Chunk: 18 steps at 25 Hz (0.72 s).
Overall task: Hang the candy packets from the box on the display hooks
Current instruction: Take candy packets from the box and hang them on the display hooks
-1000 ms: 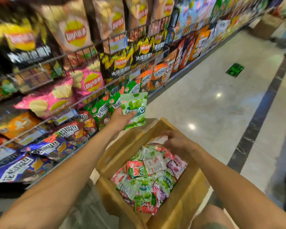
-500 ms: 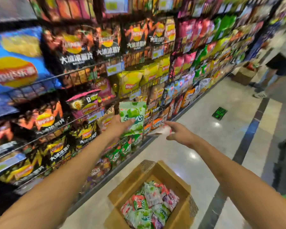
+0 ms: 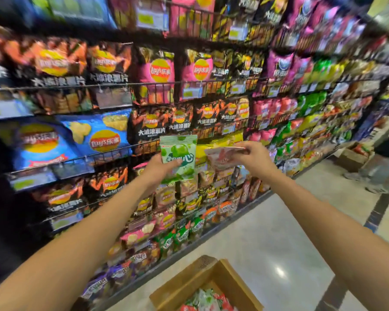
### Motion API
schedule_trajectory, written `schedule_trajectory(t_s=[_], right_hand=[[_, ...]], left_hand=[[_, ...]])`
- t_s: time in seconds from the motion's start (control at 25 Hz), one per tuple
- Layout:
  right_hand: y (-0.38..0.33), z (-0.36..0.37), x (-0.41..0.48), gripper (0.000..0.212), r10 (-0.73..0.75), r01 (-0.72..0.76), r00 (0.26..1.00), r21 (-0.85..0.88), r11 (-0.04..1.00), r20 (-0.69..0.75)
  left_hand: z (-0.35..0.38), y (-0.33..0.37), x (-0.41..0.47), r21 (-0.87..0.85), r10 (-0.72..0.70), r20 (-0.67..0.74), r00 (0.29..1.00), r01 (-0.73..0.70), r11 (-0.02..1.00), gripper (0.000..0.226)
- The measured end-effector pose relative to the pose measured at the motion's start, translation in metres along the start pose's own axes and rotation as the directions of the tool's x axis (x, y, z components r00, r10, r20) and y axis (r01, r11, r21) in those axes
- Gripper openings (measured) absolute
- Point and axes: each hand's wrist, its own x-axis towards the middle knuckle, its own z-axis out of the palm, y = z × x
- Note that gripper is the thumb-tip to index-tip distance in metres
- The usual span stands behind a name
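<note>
My left hand [image 3: 161, 166] holds a green candy packet [image 3: 178, 157] upright in front of the snack shelves. Just to its right, my right hand [image 3: 253, 159] grips a pink and white candy packet [image 3: 220, 157], held nearly flat. Both arms reach out toward the middle shelf rows. Low in the view, the open cardboard box [image 3: 189, 281] stands on the floor with more green, red and white candy packets [image 3: 206, 299] inside. I cannot make out any display hook through the blur.
Wire shelves [image 3: 112, 151] packed with chip bags fill the left and centre. The shiny tiled aisle floor [image 3: 279, 232] runs to the right. Another cardboard box [image 3: 352, 159] sits far down the aisle, beside a person's legs [image 3: 382, 173].
The view has swung up from the box to the shelves. My right hand took a pink packet from the box and lifted it beside the green packet, which my left hand raised too.
</note>
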Motion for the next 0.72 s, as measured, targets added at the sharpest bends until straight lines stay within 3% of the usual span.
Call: schedule_trajectory(t_s=[0.04, 0.16, 0.2, 0.36, 0.48, 0.64, 0.72], right_hand=[[-0.015, -0.002, -0.003, 0.006, -0.008, 0.008, 1.0, 0.048, 0.999, 0.005], [-0.053, 0.004, -0.012, 0.05, -0.058, 0.054, 0.998, 0.109, 0.993, 0.035], [-0.066, 0.009, -0.015, 0.055, -0.085, 0.078, 0.996, 0.142, 0.987, 0.041], [-0.103, 0.038, -0.028, 0.045, -0.074, 0.016, 0.983, 0.322, 0.947, 0.169], [-0.13, 0.07, -0.037, 0.044, -0.104, 0.015, 0.972, 0.38, 0.925, 0.213], [-0.162, 0.116, -0.046, 0.064, -0.145, 0.014, 0.963, 0.49, 0.871, 0.229], [-0.182, 0.135, -0.054, 0.048, -0.165, 0.013, 0.956, 0.524, 0.852, 0.243]], left_hand=[[-0.006, 0.007, -0.011, -0.01, 0.0, -0.029, 1.0, 0.0, 1.0, 0.031], [-0.029, 0.019, -0.046, -0.044, 0.032, -0.077, 0.997, -0.035, 0.998, 0.038], [-0.037, 0.023, -0.06, -0.038, 0.045, -0.086, 0.995, -0.048, 0.998, 0.034], [-0.063, 0.033, -0.111, -0.113, 0.043, -0.115, 0.992, -0.057, 0.992, 0.04], [-0.081, 0.036, -0.142, -0.183, 0.021, -0.167, 0.986, -0.052, 0.982, 0.068], [-0.098, 0.041, -0.177, -0.123, 0.052, -0.202, 0.978, -0.078, 0.989, 0.046], [-0.115, 0.041, -0.194, -0.088, 0.056, -0.227, 0.972, -0.078, 0.993, 0.048]])
